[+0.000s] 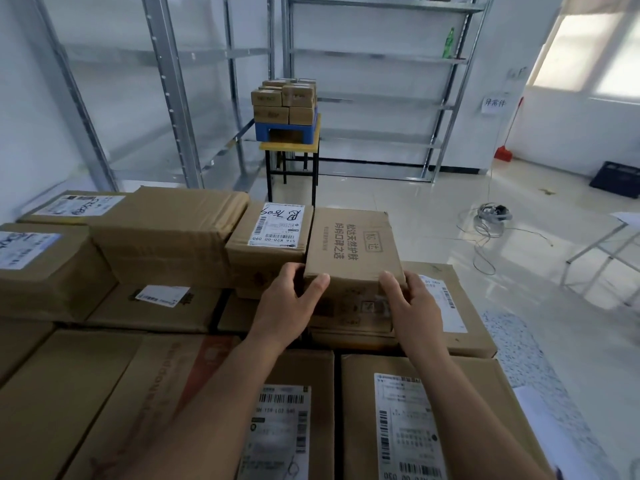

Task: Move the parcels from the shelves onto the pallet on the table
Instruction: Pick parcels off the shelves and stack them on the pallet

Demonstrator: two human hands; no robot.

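Curling my fingers (320, 282) round the near corners of the printed parcel (351, 247), left hand (287, 303) and right hand (414, 303) pinch it between them. Its long axis runs away from me — atop other boxes. Labelled box (273, 233) touches its left; right side is open floor toward the pallet (285, 128) on the table (289, 147) ahead.

I see matt brown cardboard parcels (166, 237) with glossy white paper labels (278, 225), bare grey metal shelves (377, 95), blue plastic pallet (263, 129), shiny tiled floor (415, 202)
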